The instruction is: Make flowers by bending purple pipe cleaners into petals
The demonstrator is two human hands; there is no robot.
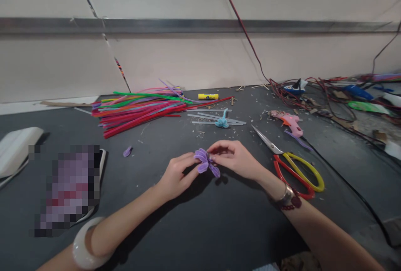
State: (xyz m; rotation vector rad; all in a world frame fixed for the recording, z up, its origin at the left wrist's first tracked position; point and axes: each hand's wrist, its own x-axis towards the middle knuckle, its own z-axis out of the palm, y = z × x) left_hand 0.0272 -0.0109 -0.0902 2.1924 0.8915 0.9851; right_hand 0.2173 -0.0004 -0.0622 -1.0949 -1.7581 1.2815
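A purple pipe-cleaner flower (203,160) with several looped petals is held above the dark table, between my two hands. My left hand (179,176) pinches its petals from the left with thumb and fingertips. From the right, my right hand (234,158) grips the flower near its centre, fingers curled together. One loose purple petal (127,151) lies on the table to the left. Beyond my hands sits a small light-blue pipe-cleaner flower (222,121) on top of several translucent glue sticks (200,123).
Colourful pipe cleaners (140,110) lie bundled at the back left, near a yellow tube (208,96). To the right are red-and-yellow-handled scissors (291,162) and a pink glue gun (288,121) with a black cord. Tangled cables (313,91) fill the back right. A pixelated device (69,191) lies left.
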